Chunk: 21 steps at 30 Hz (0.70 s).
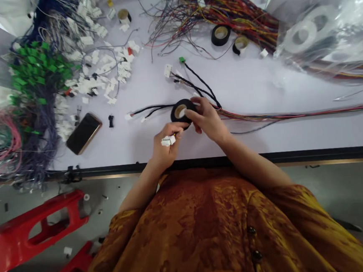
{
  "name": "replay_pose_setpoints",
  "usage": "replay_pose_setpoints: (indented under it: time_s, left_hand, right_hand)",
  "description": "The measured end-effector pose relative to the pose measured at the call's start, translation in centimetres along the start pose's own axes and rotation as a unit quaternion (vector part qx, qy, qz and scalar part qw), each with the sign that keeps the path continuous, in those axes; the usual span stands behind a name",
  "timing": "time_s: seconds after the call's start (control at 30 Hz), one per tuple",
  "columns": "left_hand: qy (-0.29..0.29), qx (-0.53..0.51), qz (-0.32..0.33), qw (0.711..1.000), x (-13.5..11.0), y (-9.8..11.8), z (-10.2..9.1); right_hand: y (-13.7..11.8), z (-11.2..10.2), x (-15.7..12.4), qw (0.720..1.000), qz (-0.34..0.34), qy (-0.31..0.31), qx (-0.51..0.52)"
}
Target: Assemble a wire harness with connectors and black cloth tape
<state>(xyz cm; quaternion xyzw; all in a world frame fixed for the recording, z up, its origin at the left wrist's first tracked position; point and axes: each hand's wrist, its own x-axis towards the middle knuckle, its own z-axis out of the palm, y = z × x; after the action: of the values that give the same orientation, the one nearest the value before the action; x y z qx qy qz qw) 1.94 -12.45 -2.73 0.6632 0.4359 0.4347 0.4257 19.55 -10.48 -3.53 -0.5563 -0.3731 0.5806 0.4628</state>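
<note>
A roll of black tape [174,112] is gripped in my right hand [210,119], with the thumb at its central hole and the fingers over its far edge. My left hand [165,147] is closed on a white connector [168,140] and its short wires, just below the roll. Behind the roll runs a wire harness [261,117]; its bare coloured wires stretch off to the right. Black-wrapped branches [204,84] fan out from it, tipped with a green connector [182,59] and a white connector [168,71]. Two smaller white plugs lie to the left.
A phone [83,133] and a small black clip [110,121] lie left of my hands. Piles of white connectors [101,71] and green connectors [34,66] cover the left side. More tape rolls [220,35] and a wire bundle [247,13] lie at the back. A red stool [35,231] stands below.
</note>
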Motion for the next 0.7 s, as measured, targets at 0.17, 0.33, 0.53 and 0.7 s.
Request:
replay_pose_setpoints:
  time_s: [0.17,0.33,0.53,0.7]
  left_hand:
    - [0.096,-0.115,-0.103,0.983,0.3,-2.2,0.5]
    - [-0.027,-0.136,-0.135,0.981,2.3,-2.8,1.9]
    - [0.076,-0.155,-0.173,0.97,3.0,-0.9,2.7]
    - [-0.026,-0.032,-0.019,0.999,1.2,0.7,2.4]
  right_hand:
    - [0.4,-2.0,1.8,0.985,0.085,0.016,0.152]
    - [1.9,-3.6,-0.8,0.995,0.025,0.032,0.087]
    - [3.6,-2.5,-6.6,0.935,-0.236,-0.02,-0.263]
    - [2.2,-1.9,-4.0,0.979,-0.149,0.016,-0.138]
